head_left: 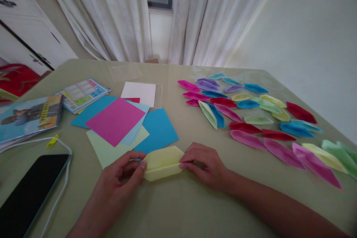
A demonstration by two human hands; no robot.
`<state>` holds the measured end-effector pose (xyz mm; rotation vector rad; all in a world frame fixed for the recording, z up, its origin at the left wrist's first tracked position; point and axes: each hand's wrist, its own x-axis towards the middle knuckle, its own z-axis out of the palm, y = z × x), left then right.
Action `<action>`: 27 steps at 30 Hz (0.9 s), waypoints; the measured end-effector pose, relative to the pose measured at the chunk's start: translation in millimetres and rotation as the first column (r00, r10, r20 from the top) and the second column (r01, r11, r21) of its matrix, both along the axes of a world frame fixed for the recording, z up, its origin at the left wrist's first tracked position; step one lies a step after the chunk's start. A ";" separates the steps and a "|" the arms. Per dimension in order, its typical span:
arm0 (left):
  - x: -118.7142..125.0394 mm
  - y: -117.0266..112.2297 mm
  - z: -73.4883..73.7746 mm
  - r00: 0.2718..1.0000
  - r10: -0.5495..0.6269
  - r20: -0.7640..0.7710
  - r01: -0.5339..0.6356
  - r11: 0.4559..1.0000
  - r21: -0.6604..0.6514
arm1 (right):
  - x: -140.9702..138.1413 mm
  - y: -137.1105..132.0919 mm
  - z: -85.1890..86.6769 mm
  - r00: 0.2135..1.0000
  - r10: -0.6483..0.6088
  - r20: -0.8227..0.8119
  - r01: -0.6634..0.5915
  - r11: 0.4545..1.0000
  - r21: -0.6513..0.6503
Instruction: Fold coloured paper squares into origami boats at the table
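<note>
The yellow folded paper [163,163] lies on the table [178,208], just in front of the stack of coloured sheets [119,122]. The left hand [119,173] pinches its left end between thumb and fingers; the right hand [205,163] pinches its right end. Finished paper boats [259,119] lie spread to the right.

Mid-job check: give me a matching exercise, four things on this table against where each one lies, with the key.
1. pale yellow folded paper piece
2. magenta square paper sheet
3. black flat tablet
4. colourful folded paper boats

A. spread over the right side of the table
B. topmost on the loose sheet pile
C. between left hand and right hand
D. near left edge, screen up

Pairs: 1-C, 2-B, 3-D, 4-A.
</note>
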<state>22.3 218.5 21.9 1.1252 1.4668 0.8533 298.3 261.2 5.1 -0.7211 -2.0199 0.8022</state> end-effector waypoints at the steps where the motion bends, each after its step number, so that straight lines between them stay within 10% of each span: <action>1: 1.1 -0.6 0.4 1.000 0.011 0.010 -0.011 1.000 0.002 | 0.2 0.2 -0.5 1.000 0.000 0.005 0.000 1.000 -0.002; 16: -12.5 3.6 5.7 0.974 -0.227 -0.012 0.227 0.974 0.016 | 1.1 -1.5 -0.2 0.999 0.035 -0.028 -0.036 0.999 -0.040; 27: -12.1 3.7 3.9 0.986 -0.166 -0.001 0.166 0.985 -0.051 | 1.5 -0.6 0.5 0.996 0.084 -0.023 -0.085 0.995 -0.043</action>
